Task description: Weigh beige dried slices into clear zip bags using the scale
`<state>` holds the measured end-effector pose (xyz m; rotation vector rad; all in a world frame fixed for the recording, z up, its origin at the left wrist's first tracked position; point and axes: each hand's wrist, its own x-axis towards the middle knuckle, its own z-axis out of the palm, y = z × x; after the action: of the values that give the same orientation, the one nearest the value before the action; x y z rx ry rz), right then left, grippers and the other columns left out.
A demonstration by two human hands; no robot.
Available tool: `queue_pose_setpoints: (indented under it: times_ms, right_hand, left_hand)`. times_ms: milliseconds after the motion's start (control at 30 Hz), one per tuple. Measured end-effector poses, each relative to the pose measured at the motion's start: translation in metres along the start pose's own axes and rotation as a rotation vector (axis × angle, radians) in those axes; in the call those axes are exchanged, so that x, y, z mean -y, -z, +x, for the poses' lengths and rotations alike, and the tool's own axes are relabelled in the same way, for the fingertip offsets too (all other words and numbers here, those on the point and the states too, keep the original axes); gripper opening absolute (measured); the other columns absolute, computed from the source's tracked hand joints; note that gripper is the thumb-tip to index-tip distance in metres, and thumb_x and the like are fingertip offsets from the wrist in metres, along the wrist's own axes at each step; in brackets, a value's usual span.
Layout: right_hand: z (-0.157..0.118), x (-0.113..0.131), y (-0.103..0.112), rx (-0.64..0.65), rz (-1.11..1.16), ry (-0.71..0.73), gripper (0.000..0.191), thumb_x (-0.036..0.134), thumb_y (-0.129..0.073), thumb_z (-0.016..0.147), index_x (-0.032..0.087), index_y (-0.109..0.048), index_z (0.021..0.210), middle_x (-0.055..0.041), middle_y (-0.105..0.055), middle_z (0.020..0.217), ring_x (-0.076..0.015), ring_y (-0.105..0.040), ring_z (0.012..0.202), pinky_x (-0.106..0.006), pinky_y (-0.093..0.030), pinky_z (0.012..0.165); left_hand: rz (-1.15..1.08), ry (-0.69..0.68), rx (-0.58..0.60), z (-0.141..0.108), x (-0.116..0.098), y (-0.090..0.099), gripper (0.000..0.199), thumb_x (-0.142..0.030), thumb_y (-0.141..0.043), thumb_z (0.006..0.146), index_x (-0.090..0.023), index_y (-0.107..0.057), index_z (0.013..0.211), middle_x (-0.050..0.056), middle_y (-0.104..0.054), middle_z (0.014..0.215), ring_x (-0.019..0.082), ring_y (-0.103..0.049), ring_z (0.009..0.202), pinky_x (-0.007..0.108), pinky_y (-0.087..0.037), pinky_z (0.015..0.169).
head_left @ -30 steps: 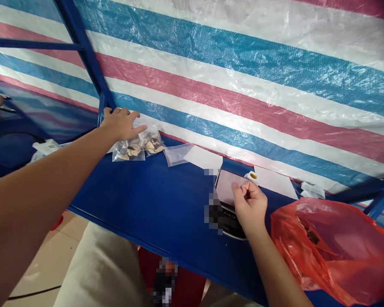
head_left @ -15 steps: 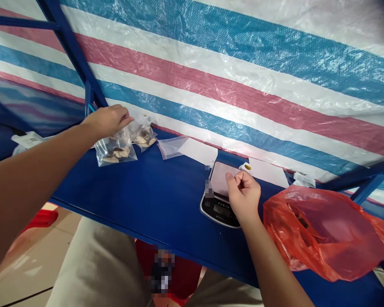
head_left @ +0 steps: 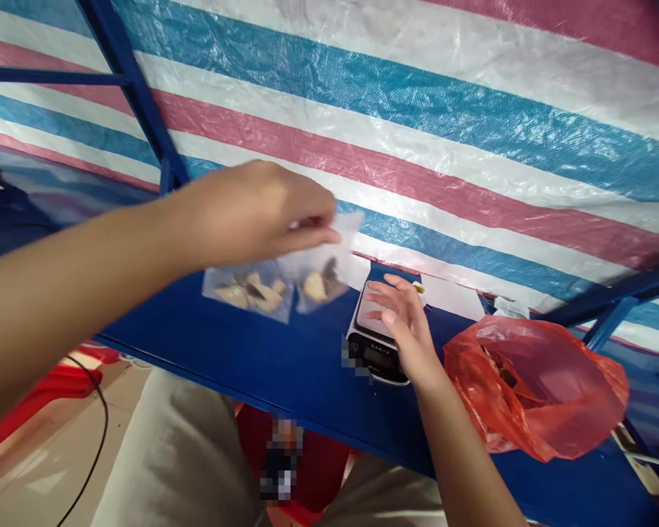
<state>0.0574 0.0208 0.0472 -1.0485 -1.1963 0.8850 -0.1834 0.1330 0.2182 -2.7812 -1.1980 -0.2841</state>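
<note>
My left hand (head_left: 274, 208) is closed in a pinch on the top of a clear plastic bag (head_left: 337, 282) holding pale and dark pieces. A second clear plastic bag (head_left: 250, 296) with similar pale pieces hangs right beside it, below the hand. Its top is hidden, so how it is gripped cannot be seen. Both bags are left of a digital kitchen scale (head_left: 376, 359) on the blue table. Over the scale's platform is my right hand (head_left: 403, 318), fingers spread and nothing in them. Whether it touches the platform I cannot tell.
To the right, a red plastic bag (head_left: 532, 388) lies open on the blue table (head_left: 318, 373). White paper (head_left: 453, 294) and a small white packet (head_left: 510, 307) lie along the back, against a striped tarp (head_left: 417, 168). Blue frame bars (head_left: 135, 95) stand at the left.
My left hand has moved right and nearer with both plastic bags, which were at the back left of the table. My right hand has gone from curled fingers to spread ones.
</note>
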Motion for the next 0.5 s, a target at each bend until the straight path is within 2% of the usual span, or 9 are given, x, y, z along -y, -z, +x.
queue_pose_setpoints:
  times_ms: [33, 100, 200, 267, 367, 500]
  right_hand:
    - [-0.008, 0.005, -0.001, 0.005, 0.062, -0.019, 0.061, 0.057, -0.08, 0.082, 0.03, -0.059, 0.133, -0.0109, -0.069, 0.132, -0.0275, -0.069, 0.114, -0.045, -0.059, 0.09]
    - [-0.029, 0.014, -0.002, -0.052, 0.156, -0.09, 0.053, 0.056, -0.081, 0.081, 0.029, -0.067, 0.124, -0.0099, -0.074, 0.121, -0.0283, -0.072, 0.108, -0.044, -0.06, 0.09]
    - [-0.072, 0.022, -0.003, -0.229, 0.284, -0.179, 0.036, 0.05, -0.082, 0.083, 0.03, -0.075, 0.112, -0.0072, -0.078, 0.108, -0.0273, -0.076, 0.096, -0.043, -0.061, 0.085]
    - [-0.1, 0.026, -0.001, -0.392, 0.338, -0.192, 0.041, 0.046, -0.085, 0.08, 0.033, -0.075, 0.118, -0.0064, -0.08, 0.108, -0.0281, -0.077, 0.096, -0.044, -0.061, 0.087]
    - [-0.132, 0.038, 0.006, -0.644, 0.284, -0.212, 0.057, 0.038, -0.089, 0.076, 0.036, -0.072, 0.13, -0.0061, -0.081, 0.104, -0.0289, -0.078, 0.096, -0.045, -0.062, 0.087]
    - [-0.168, 0.056, 0.026, -0.919, 0.101, -0.228, 0.058, 0.039, -0.091, 0.073, 0.036, -0.074, 0.128, -0.0066, -0.082, 0.1, -0.028, -0.079, 0.086, -0.041, -0.063, 0.077]
  left_hand:
    - [-0.088, -0.08, -0.015, 0.001, -0.019, 0.002, 0.044, -0.062, -0.049, 0.095, -0.022, -0.068, 0.095, 0.001, -0.063, 0.087, 0.029, -0.071, 0.108, 0.048, -0.05, 0.101]
    - [-0.276, -0.211, -0.017, 0.004, -0.054, 0.001, 0.038, -0.059, -0.051, 0.096, -0.025, -0.065, 0.09, 0.002, -0.066, 0.087, 0.026, -0.071, 0.103, 0.047, -0.053, 0.096]
    - [-0.41, -0.42, -0.026, 0.012, -0.099, -0.006, 0.03, -0.05, -0.051, 0.1, -0.026, -0.061, 0.086, 0.004, -0.068, 0.085, 0.021, -0.071, 0.09, 0.045, -0.057, 0.081]
    - [-0.433, -0.568, -0.073, 0.019, -0.125, -0.013, 0.027, -0.043, -0.05, 0.102, -0.027, -0.059, 0.083, 0.005, -0.068, 0.084, 0.019, -0.069, 0.08, 0.044, -0.054, 0.071]
    - [-0.484, -0.74, -0.087, 0.028, -0.155, -0.024, 0.027, -0.038, -0.051, 0.103, -0.028, -0.055, 0.078, 0.008, -0.068, 0.084, 0.018, -0.066, 0.073, 0.044, -0.046, 0.059]
    - [-0.673, -0.98, -0.08, 0.039, -0.178, -0.029, 0.035, -0.043, -0.054, 0.103, -0.026, -0.047, 0.074, 0.008, -0.068, 0.085, 0.016, -0.063, 0.069, 0.042, -0.038, 0.053]
